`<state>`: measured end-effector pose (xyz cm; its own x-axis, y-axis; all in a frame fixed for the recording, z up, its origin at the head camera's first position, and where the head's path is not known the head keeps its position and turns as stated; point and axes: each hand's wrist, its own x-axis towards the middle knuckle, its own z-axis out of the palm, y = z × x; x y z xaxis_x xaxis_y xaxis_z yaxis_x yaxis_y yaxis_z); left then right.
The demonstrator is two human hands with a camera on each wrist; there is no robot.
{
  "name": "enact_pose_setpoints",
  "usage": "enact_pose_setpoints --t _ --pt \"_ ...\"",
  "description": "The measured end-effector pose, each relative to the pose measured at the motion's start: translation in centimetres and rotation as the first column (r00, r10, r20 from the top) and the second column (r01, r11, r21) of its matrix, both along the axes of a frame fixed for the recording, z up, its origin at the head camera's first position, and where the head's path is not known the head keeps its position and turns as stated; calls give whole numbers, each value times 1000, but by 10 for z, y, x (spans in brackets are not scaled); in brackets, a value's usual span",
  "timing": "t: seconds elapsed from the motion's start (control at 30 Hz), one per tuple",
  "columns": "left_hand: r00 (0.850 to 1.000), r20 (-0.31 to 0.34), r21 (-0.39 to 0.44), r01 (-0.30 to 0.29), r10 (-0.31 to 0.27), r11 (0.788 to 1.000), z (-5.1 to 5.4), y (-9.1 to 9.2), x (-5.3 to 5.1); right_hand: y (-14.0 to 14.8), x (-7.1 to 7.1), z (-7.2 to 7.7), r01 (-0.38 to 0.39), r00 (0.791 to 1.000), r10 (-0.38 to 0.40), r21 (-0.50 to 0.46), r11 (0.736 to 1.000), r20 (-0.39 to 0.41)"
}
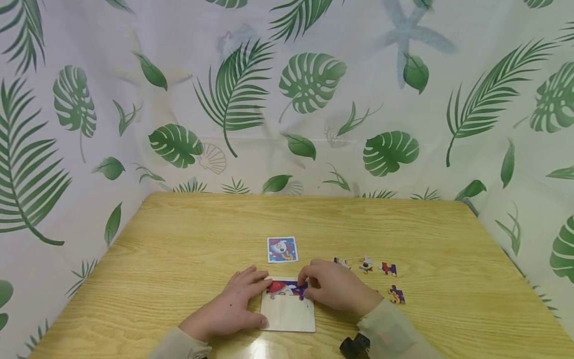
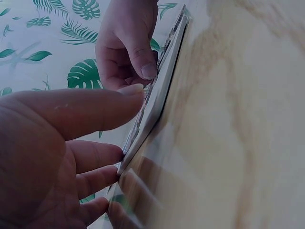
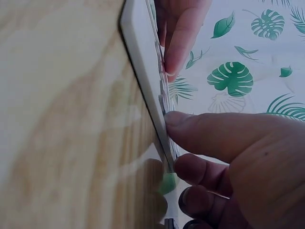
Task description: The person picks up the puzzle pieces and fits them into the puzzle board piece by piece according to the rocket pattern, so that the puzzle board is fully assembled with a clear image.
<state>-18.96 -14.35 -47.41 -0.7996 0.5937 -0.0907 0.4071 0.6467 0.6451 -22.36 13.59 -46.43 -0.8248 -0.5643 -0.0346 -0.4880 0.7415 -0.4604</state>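
A shallow puzzle board (image 1: 288,316) lies on the table, its top row filled with jigsaw pieces (image 1: 279,287) showing red, white and blue. My left hand (image 1: 228,305) rests along the board's left side, fingers extended near the upper left corner and thumb at the lower left edge. At the upper right, my right hand (image 1: 336,286) pinches a purple-blue puzzle piece (image 1: 302,290) between thumb and curled fingers; the hand partly hides it. In the right wrist view, the right thumb (image 3: 214,133) touches the side of the row of pieces.
A square picture card (image 1: 282,249) with a white cartoon figure lies behind the board. Several loose pieces lie right of the right hand, among them a red and blue one (image 1: 388,269) and a purple and yellow one (image 1: 396,294). A leaf-patterned curtain (image 1: 251,124) surrounds the table.
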Motion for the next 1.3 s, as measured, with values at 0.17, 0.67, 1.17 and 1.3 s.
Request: enact_pose_setpoints --t 0.17,0.67,1.17,1.3 --pt "1000 -3 -1 -4 4 1000 -1 0 0 0 -1 -1 9 1000 -9 -4 1000 1" --pt "1000 7 -4 -19 19 1000 -1 0 0 38 -12 15 211 977 -207 -68 975 59" --pt "1000 7 -46 7 -7 999 0 0 0 81 -23 10 328 941 -326 -14 945 91" --pt "1000 23 -53 11 -10 999 1 0 0 80 -23 6 335 940 -335 13 942 55"
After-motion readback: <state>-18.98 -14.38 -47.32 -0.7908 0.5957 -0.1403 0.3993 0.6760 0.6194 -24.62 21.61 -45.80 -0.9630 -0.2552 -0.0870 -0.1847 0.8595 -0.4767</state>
